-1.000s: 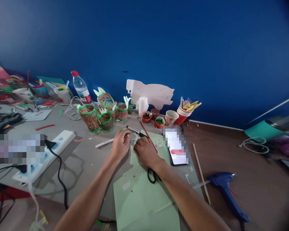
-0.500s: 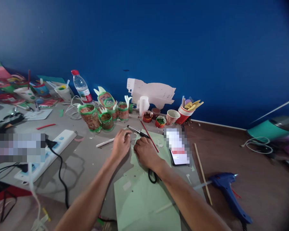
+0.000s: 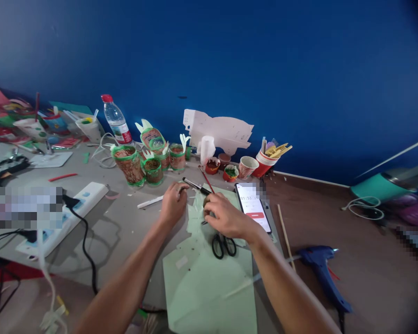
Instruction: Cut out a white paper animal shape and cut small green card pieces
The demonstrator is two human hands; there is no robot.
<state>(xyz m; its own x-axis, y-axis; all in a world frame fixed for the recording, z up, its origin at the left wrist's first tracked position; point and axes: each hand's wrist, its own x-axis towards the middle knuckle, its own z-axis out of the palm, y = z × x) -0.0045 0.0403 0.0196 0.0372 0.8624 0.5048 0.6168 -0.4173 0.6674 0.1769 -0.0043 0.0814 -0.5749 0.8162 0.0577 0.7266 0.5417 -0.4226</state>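
Note:
My left hand [image 3: 174, 202] rests on the table with fingers curled in; whatever they may hold is too small or hidden. Beside it lie a white pen [image 3: 150, 202] and a black-and-clear pen [image 3: 195, 185]. My right hand [image 3: 226, 214] is over pale green paper [image 3: 212, 292], its fingers bent and thumb apart from them, and no held thing shows. Just below that hand, black-handled scissors [image 3: 224, 242] lie on the paper, their blades mostly hidden by it. A thin red stick [image 3: 206, 179] lies beyond my right fingers.
Painted jars [image 3: 127, 164], a water bottle [image 3: 116, 121] and paint cups [image 3: 231, 173] stand along the blue wall. To the right are a phone [image 3: 253, 208], a wooden stick [image 3: 284, 234] and a blue glue gun [image 3: 325, 273]. A power strip [image 3: 94, 192] lies left.
My right hand has shifted right and lifted its fingers somewhat, uncovering more of the scissors' handles. My left hand stays in nearly the same place. The view has moved slightly.

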